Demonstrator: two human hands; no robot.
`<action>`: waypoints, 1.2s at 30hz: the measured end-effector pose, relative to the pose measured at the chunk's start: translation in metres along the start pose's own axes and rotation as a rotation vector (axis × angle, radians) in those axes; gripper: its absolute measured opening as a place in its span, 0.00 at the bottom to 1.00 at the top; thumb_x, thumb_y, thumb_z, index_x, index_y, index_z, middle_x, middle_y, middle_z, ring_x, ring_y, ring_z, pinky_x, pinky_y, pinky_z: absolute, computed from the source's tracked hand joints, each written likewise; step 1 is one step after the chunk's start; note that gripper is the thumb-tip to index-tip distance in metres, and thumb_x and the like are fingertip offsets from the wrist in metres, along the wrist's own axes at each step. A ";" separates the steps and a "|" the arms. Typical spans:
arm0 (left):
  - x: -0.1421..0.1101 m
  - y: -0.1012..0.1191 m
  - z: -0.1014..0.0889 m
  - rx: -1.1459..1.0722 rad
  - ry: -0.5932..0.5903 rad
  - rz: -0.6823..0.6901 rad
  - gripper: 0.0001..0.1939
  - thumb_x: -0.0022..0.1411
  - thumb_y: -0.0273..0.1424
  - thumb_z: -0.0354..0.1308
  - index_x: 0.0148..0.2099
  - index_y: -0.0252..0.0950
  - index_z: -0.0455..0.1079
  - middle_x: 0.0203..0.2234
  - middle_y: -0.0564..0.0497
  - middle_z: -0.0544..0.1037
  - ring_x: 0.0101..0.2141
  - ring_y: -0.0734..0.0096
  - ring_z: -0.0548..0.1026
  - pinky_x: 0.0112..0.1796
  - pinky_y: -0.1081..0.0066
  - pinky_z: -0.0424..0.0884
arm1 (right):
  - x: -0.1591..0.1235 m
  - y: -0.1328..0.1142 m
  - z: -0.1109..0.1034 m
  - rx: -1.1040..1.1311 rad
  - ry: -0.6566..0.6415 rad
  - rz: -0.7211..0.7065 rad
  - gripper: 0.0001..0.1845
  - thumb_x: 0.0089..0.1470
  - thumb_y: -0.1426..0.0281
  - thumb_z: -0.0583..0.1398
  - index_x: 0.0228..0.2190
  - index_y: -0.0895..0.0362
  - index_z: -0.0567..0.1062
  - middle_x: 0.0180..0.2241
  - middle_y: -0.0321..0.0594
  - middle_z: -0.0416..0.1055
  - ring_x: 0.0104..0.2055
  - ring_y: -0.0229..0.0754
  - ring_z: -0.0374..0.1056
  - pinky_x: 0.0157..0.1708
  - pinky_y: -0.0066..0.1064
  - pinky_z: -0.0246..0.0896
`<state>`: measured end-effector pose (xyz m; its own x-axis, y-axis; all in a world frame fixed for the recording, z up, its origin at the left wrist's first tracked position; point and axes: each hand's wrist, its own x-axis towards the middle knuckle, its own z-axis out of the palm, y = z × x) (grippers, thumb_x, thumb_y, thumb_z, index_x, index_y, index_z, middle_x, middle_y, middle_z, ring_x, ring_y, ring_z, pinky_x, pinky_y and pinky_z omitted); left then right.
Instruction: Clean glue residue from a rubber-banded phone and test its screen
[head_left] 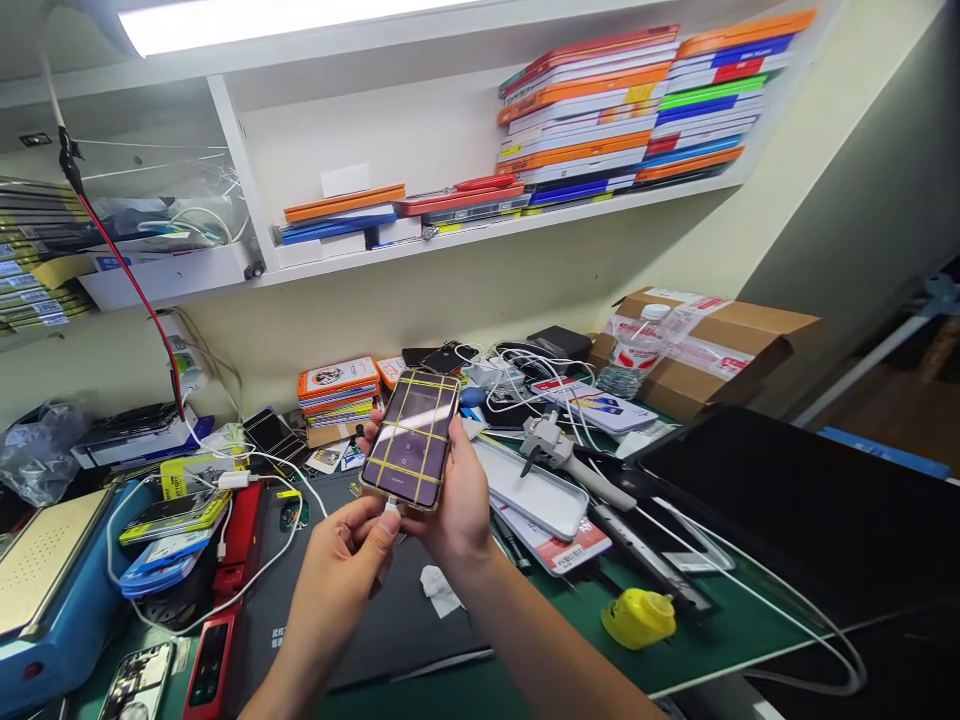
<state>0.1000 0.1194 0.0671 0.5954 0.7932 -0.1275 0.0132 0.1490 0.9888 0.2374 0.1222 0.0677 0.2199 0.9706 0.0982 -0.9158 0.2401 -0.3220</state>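
A smartphone (pixel 409 440) with yellow tape strips crossing its lit screen is tilted up above the work mat. My right hand (pixel 465 500) is closed around it from behind, thumb along the right edge and fingertips showing at the left. At the phone's bottom edge, my left hand (pixel 349 555) pinches a white cable plug (pixel 391 506) between thumb and fingers. The plug meets the phone's lower end; how deep it sits cannot be made out. Below the hands lies the dark grey mat (pixel 300 590), with a crumpled white tissue (pixel 441 592) on it.
A blue machine (pixel 67 620) and a red device (pixel 210 660) stand at left, near looping white cables. To the right are a white tray (pixel 540 490), a gimbal stick (pixel 577 465), a yellow bottle (pixel 639 618) and a water bottle (pixel 636 350). A shelf (pixel 450 235) holds stacked boxes.
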 end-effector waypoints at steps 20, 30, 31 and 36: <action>-0.002 -0.024 0.009 0.096 0.185 0.128 0.35 0.57 0.53 0.70 0.57 0.40 0.62 0.27 0.57 0.77 0.28 0.80 0.68 0.31 0.80 0.64 | -0.010 0.002 -0.013 -0.030 -0.257 -0.027 0.37 0.65 0.42 0.57 0.57 0.61 0.79 0.58 0.50 0.76 0.56 0.51 0.75 0.63 0.44 0.67; 0.003 -0.049 0.011 0.108 0.322 0.175 0.31 0.56 0.53 0.71 0.52 0.41 0.65 0.37 0.51 0.81 0.38 0.73 0.77 0.38 0.77 0.70 | -0.008 0.011 -0.016 -0.045 -0.274 0.023 0.42 0.62 0.39 0.59 0.55 0.64 0.79 0.55 0.55 0.78 0.51 0.51 0.78 0.58 0.42 0.70; 0.003 -0.050 0.010 0.101 0.325 0.177 0.31 0.56 0.52 0.71 0.52 0.41 0.65 0.38 0.51 0.81 0.38 0.72 0.78 0.39 0.76 0.71 | -0.009 0.011 -0.017 -0.047 -0.272 0.024 0.42 0.61 0.39 0.59 0.55 0.64 0.79 0.55 0.55 0.78 0.51 0.51 0.78 0.58 0.42 0.70; 0.006 -0.055 0.008 0.088 0.339 0.182 0.33 0.56 0.54 0.71 0.53 0.41 0.64 0.39 0.51 0.80 0.39 0.71 0.78 0.37 0.77 0.70 | -0.011 0.010 -0.015 -0.057 -0.274 0.038 0.42 0.60 0.39 0.61 0.55 0.63 0.80 0.54 0.55 0.78 0.51 0.52 0.78 0.58 0.42 0.70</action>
<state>0.1089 0.1113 0.0131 0.2956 0.9542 0.0465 0.0091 -0.0515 0.9986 0.2308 0.1147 0.0492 0.0801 0.9394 0.3332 -0.8997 0.2121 -0.3816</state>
